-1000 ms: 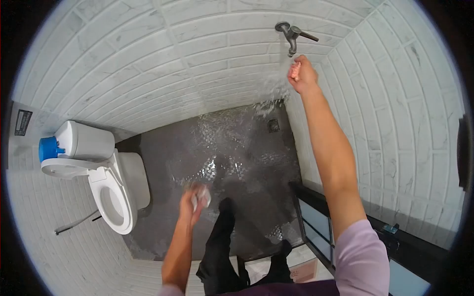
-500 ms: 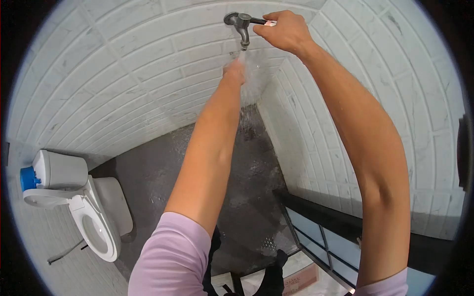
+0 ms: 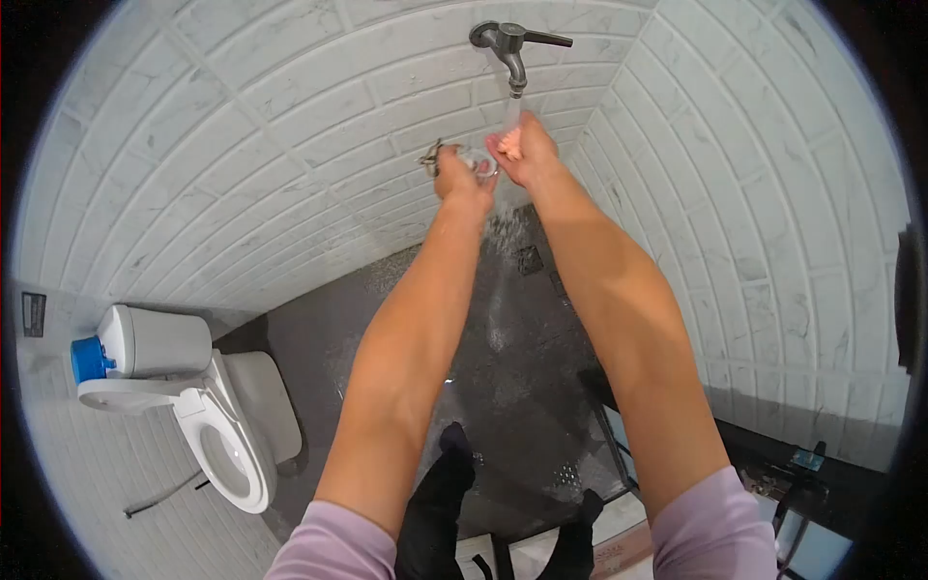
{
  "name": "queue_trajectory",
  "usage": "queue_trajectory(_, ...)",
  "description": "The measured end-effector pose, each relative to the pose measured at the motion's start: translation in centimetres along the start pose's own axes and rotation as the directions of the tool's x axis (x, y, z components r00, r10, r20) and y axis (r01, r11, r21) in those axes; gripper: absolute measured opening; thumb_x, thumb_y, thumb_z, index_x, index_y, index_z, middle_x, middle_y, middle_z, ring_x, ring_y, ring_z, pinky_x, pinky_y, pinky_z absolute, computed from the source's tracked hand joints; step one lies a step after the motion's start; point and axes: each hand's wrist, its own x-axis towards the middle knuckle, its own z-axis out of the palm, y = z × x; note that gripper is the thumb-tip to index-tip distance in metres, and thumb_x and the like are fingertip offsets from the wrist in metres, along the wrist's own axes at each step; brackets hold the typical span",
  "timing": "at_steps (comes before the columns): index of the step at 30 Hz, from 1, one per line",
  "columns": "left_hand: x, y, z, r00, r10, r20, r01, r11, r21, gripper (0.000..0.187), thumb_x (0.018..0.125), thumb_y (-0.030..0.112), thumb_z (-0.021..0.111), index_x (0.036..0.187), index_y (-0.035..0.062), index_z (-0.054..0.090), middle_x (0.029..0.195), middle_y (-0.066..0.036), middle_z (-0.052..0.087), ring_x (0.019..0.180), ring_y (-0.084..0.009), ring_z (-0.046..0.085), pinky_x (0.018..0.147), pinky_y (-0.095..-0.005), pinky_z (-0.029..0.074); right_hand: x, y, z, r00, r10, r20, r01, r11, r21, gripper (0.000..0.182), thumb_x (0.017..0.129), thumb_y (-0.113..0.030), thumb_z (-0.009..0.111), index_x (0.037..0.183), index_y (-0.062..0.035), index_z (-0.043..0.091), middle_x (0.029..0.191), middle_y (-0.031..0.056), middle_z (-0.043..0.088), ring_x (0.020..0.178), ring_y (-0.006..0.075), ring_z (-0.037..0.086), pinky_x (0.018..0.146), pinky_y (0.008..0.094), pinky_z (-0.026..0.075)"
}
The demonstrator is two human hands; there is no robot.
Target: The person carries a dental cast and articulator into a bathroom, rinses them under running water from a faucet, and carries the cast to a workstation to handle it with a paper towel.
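Note:
Water runs from a grey metal tap (image 3: pixel 512 58) on the tiled wall, its lever pointing right. Just below the spout, my right hand (image 3: pixel 532 155) is cupped around a small pale-pink, crumpled piece (image 3: pixel 509 145), and the stream falls onto it. Close beside it on the left, my left hand (image 3: pixel 459 179) grips a clear, round-rimmed container (image 3: pixel 480 162). Thin metal-coloured parts (image 3: pixel 432 159) show at the left edge of that hand. Both forearms reach forward from lilac sleeves.
A white toilet (image 3: pixel 227 445) with a raised lid stands at left, a blue container (image 3: pixel 90 360) on its tank. Below the tap lies wet dark floor (image 3: pixel 493 338) with a drain (image 3: pixel 529 259). A dark-framed glass panel (image 3: pixel 619 440) is at lower right.
My right hand has left the tap lever and come down under the spout with the pink piece. My left hand has shifted lower, out of the direct stream. The view has moved slightly.

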Motion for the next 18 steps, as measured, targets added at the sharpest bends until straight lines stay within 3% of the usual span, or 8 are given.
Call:
queue_trajectory(5, -0.6, 0.4, -1.8, 0.989, -0.007, -0.145, -0.004, 0.997, -0.078, 0.046, 0.088, 0.032, 0.055, 0.125, 0.0061, 0.047, 0.112, -0.015, 0.049, 0.089, -0.0279, 0.055, 0.075, -0.0485, 0.053, 2.4, 0.0, 2.2, 0.998, -0.004, 0.064, -0.014, 0.959, 0.284, 0.028, 0.092, -0.020, 0.059, 0.111, -0.0013, 0.048, 0.102, 0.0125, 0.049, 0.087, 0.0266, 0.051, 0.069, 0.0425, 0.052)
queue_trajectory(9, 0.9, -2.5, -0.7, 0.993, -0.122, -0.004, 0.120, 0.984, -0.134, 0.048, 0.090, 0.035, 0.051, 0.128, 0.0066, 0.043, 0.114, -0.017, 0.049, 0.096, -0.0296, 0.057, 0.077, -0.0477, 0.054, -0.2, -0.1, 2.4, 0.995, -0.085, 0.042, 0.094, 0.951, -0.295, 0.018, 0.086, -0.016, 0.066, 0.092, -0.0039, 0.054, 0.078, 0.0084, 0.052, 0.069, 0.0238, 0.053, 0.062, 0.0362, 0.052)
queue_trajectory(11, 2.5, -3.8, 1.1, 0.986, -0.169, -0.012, 0.164, 0.971, -0.175, 0.049, 0.092, 0.036, 0.048, 0.130, 0.0071, 0.041, 0.115, -0.018, 0.050, 0.101, -0.0305, 0.057, 0.077, -0.0473, 0.055, -2.8, -0.9, 2.7, 0.985, -0.164, 0.049, 0.159, 0.775, -0.611, 0.021, 0.082, -0.016, 0.069, 0.093, -0.0019, 0.058, 0.076, 0.0082, 0.056, 0.066, 0.0246, 0.056, 0.060, 0.0355, 0.052)
queue_trajectory(12, 3.7, -4.3, 1.3, 0.974, -0.149, 0.169, 0.170, 0.979, -0.117, 0.049, 0.093, 0.038, 0.047, 0.132, 0.0081, 0.039, 0.117, -0.017, 0.051, 0.107, -0.0312, 0.057, 0.075, -0.0465, 0.055, -2.7, -1.1, 2.0, 0.963, -0.251, 0.094, 0.243, 0.667, -0.705, 0.025, 0.079, -0.017, 0.070, 0.096, -0.0014, 0.060, 0.076, 0.0087, 0.059, 0.067, 0.0248, 0.058, 0.060, 0.0359, 0.052)
queue_trajectory(14, 6.8, -5.1, 2.3, 0.922, -0.183, 0.341, 0.216, 0.974, -0.064, 0.047, 0.093, 0.037, 0.047, 0.131, 0.0096, 0.041, 0.116, -0.016, 0.052, 0.102, -0.0300, 0.058, 0.074, -0.0456, 0.055, -1.8, -1.1, 0.5, 0.894, -0.394, 0.212, 0.374, 0.398, -0.838, 0.036, 0.074, -0.020, 0.073, 0.103, -0.0004, 0.064, 0.078, 0.0097, 0.064, 0.068, 0.0253, 0.062, 0.061, 0.0368, 0.053)
queue_trajectory(16, 5.8, -5.4, 2.8, 0.907, -0.201, 0.371, 0.223, 0.975, -0.017, 0.045, 0.093, 0.037, 0.049, 0.129, 0.0106, 0.043, 0.114, -0.016, 0.052, 0.096, -0.0295, 0.057, 0.073, -0.0458, 0.055, -5.6, -2.6, 0.1, 0.814, -0.546, 0.199, 0.374, 0.230, -0.899, 0.050, 0.071, -0.024, 0.075, 0.113, -0.0001, 0.062, 0.086, 0.0127, 0.067, 0.076, 0.0264, 0.065, 0.068, 0.0372, 0.053)
queue_trajectory(17, 2.9, -4.7, 3.5, 0.923, -0.195, 0.330, 0.205, 0.979, 0.006, 0.044, 0.093, 0.038, 0.050, 0.127, 0.0108, 0.044, 0.113, -0.016, 0.052, 0.093, -0.0296, 0.057, 0.073, -0.0464, 0.055, -7.6, -3.9, 0.6, 0.760, -0.617, 0.203, 0.364, 0.145, -0.920, 0.058, 0.069, -0.026, 0.076, 0.119, 0.0000, 0.061, 0.091, 0.0142, 0.069, 0.080, 0.0270, 0.067, 0.072, 0.0374, 0.054)
queue_trajectory(18, 0.9, -3.9, 4.2, 0.940, -0.181, 0.290, 0.181, 0.983, 0.028, 0.044, 0.092, 0.038, 0.051, 0.126, 0.0110, 0.045, 0.112, -0.016, 0.052, 0.090, -0.0297, 0.056, 0.073, -0.0471, 0.055, -8.8, -5.2, 1.4, 0.598, -0.736, 0.316, 0.461, -0.006, -0.887, 0.063, 0.066, -0.028, 0.077, 0.120, -0.0001, 0.061, 0.094, 0.0169, 0.069, 0.085, 0.0279, 0.067, 0.076, 0.0375, 0.053)
